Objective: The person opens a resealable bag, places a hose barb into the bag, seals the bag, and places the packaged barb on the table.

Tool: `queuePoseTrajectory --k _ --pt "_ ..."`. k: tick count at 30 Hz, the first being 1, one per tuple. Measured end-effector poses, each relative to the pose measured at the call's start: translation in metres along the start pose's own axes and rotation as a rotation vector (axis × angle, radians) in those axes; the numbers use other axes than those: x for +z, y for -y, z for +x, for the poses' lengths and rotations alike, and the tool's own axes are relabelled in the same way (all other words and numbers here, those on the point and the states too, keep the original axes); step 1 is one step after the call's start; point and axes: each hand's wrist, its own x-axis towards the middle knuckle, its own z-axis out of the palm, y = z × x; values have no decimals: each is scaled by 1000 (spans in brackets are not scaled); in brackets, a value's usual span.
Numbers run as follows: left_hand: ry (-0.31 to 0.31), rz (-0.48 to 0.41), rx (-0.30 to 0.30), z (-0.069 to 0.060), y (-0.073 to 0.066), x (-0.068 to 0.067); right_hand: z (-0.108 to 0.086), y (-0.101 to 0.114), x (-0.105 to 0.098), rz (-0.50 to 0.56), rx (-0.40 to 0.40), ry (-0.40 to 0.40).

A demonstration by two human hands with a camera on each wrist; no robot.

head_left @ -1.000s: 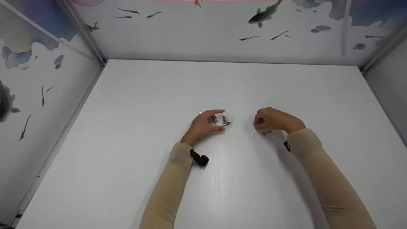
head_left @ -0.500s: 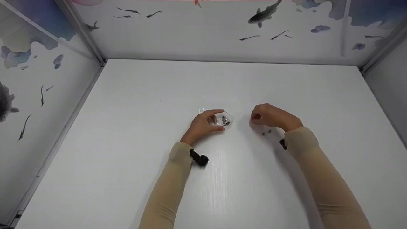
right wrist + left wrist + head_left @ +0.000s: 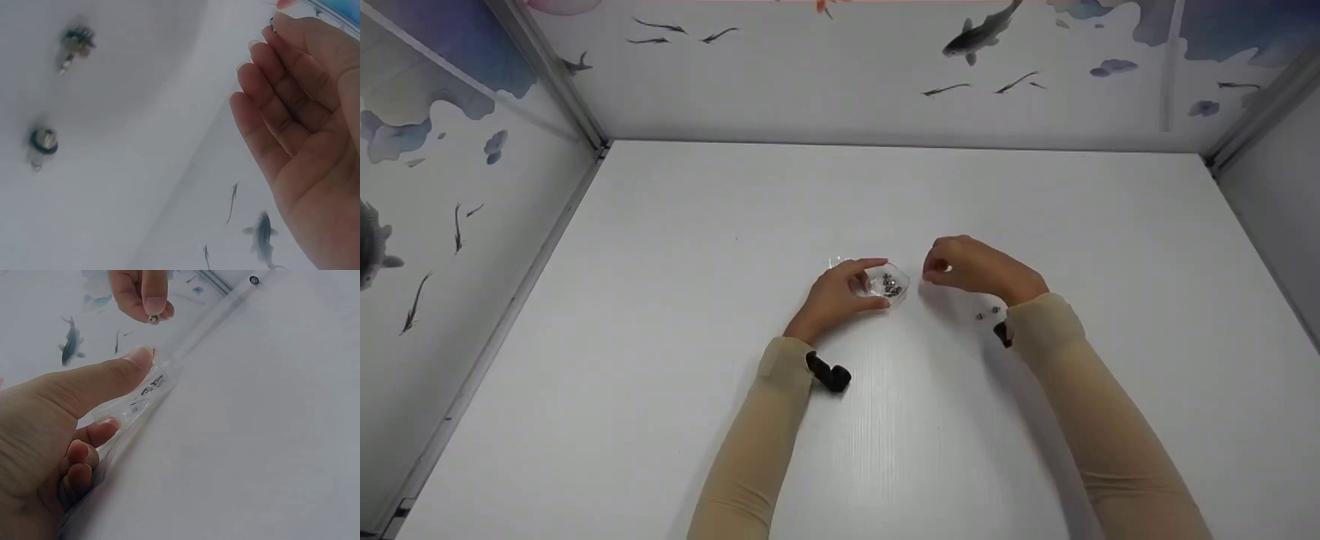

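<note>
In the head view my left hand (image 3: 834, 294) holds a small clear plastic container (image 3: 903, 280) on the table, thumb on the near side and fingers on the far side. Several small shiny metal beads (image 3: 892, 285) lie in it. My right hand (image 3: 981, 264) hovers just right of the container. Between its thumb and forefinger it pinches a small metal bead (image 3: 153, 319), seen in the left wrist view. Two more small pieces lie on the table below the right hand: a dark-ringed bead (image 3: 44, 140) and a dark and gold-coloured one (image 3: 80, 40), both blurred in the right wrist view.
The white table (image 3: 675, 315) is enclosed at the back and sides by panels, the back panel (image 3: 840, 90) printed with fish. Some crinkled clear plastic (image 3: 835, 262) shows behind the left hand. A black wrist mount (image 3: 832, 375) sticks out from the left sleeve.
My right hand has moved left and away from me, towards the container, leaving the two pieces on the table more exposed. The left hand and container have stayed in place.
</note>
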Motion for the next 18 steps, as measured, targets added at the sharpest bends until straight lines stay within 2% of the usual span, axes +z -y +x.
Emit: queuePoseTrajectory --k 10,18 --pt "9 1 2 0 0 -1 11 14 2 -22 -72 -29" --pt "17 7 -7 0 0 -1 17 22 4 -21 -85 -42"
